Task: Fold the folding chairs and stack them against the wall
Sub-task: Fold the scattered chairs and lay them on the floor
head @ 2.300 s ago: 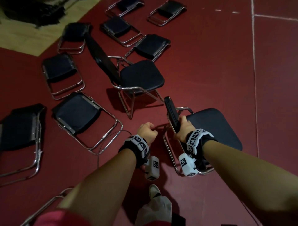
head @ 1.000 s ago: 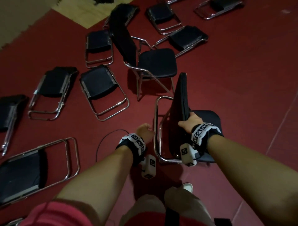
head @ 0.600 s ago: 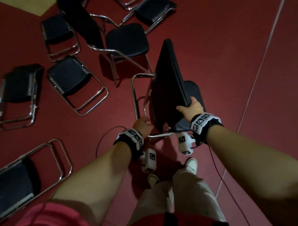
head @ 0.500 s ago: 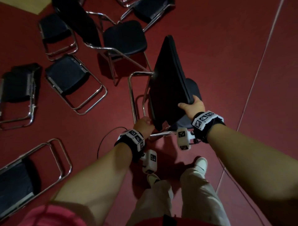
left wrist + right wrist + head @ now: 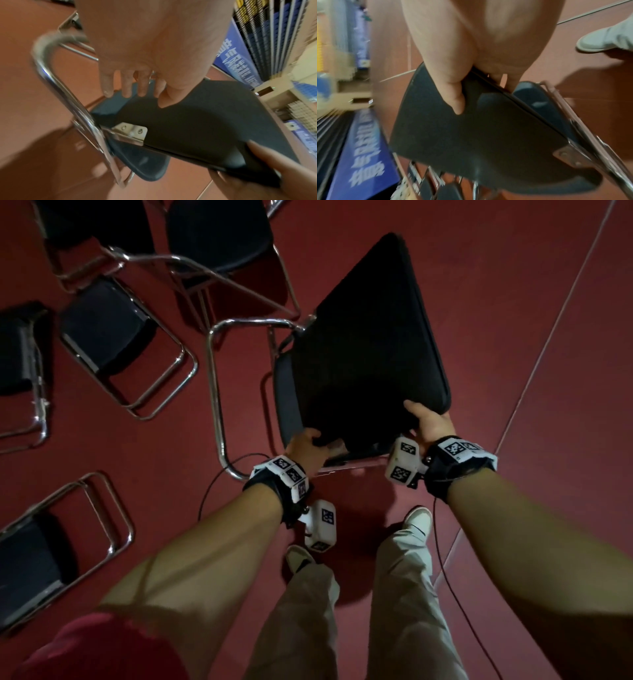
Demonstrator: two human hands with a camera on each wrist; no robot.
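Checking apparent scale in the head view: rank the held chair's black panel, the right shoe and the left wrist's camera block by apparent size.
1. Black panel, by far.
2-3. Right shoe and camera block look alike; the trouser leg partly hides the shoe, so no ranking.

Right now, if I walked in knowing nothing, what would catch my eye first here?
First, the black folding chair at centre, half folded and gripped along its near edge by the left hand and the right hand. Next, the other chairs: several folded ones lie flat on the red floor to the left, and one open chair stands behind. White marker-covered wrist cameras hang from both wrists.
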